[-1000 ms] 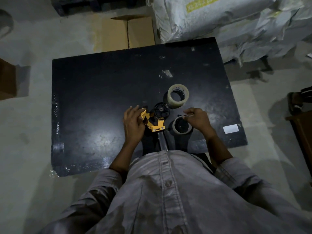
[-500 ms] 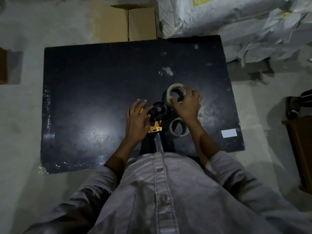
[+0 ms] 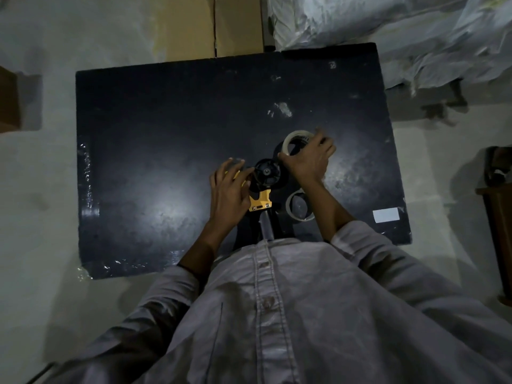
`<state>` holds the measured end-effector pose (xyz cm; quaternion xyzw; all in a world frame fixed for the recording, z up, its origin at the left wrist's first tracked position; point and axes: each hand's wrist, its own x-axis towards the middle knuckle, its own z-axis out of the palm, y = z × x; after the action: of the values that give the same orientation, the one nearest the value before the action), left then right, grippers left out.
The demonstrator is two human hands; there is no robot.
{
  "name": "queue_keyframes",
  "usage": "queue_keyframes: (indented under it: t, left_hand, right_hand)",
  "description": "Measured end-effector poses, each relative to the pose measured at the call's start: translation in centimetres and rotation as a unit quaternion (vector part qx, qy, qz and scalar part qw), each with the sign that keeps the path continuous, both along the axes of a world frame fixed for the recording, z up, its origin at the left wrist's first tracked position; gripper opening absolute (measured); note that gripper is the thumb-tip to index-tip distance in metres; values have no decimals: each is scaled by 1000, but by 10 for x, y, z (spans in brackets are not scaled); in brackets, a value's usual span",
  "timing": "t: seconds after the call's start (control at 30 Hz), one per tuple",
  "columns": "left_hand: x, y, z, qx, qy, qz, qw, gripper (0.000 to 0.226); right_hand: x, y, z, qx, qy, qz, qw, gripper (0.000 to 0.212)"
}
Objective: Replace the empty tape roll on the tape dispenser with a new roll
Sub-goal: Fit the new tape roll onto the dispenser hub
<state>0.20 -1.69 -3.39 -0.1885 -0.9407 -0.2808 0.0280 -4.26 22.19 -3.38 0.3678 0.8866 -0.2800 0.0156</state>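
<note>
The right hand [image 3: 306,162] has its grip closed around the full roll of pale clear tape [image 3: 297,142], far of the yellow-and-black tape dispenser [image 3: 263,187] on the black rectangular tabletop [image 3: 155,151]. The left hand [image 3: 228,194] clamps the dispenser's yellow body — its black hub bare. The empty thin cardboard tape ring [image 3: 299,207] lies just right of the dispenser.

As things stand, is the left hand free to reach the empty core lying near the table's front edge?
Probably not: the left hand grips the tape dispenser, and the right forearm crosses beside the empty core.
</note>
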Motion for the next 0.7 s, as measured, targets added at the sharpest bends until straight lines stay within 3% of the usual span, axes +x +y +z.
queue_keyframes:
  t: [0.17, 0.27, 0.33, 0.4, 0.5, 0.7]
  left_hand:
    - [-6, 11, 25, 65, -41, 55, 996, 31]
    - [-16, 19, 56, 148, -143, 78, 976, 42]
    - [-21, 25, 82, 245, -223, 63, 941, 53]
    - [-22, 30, 100, 310, -269, 54, 910, 59]
    - [-18, 31, 105, 317, -264, 58, 909, 67]
    - [-3, 18, 95, 324, -265, 77, 905, 66]
  right_hand:
    - [26, 3, 32, 12, 223, 66, 972, 109]
    - [45, -2, 58, 8, 318, 147, 937, 101]
    - [56, -9, 70, 1, 355, 181, 917, 99]
    - [66, -16, 75, -4, 377, 211, 902, 97]
    - [80, -22, 76, -12, 371, 260, 891, 95]
    - [94, -22, 93, -43, 306, 294, 904, 110]
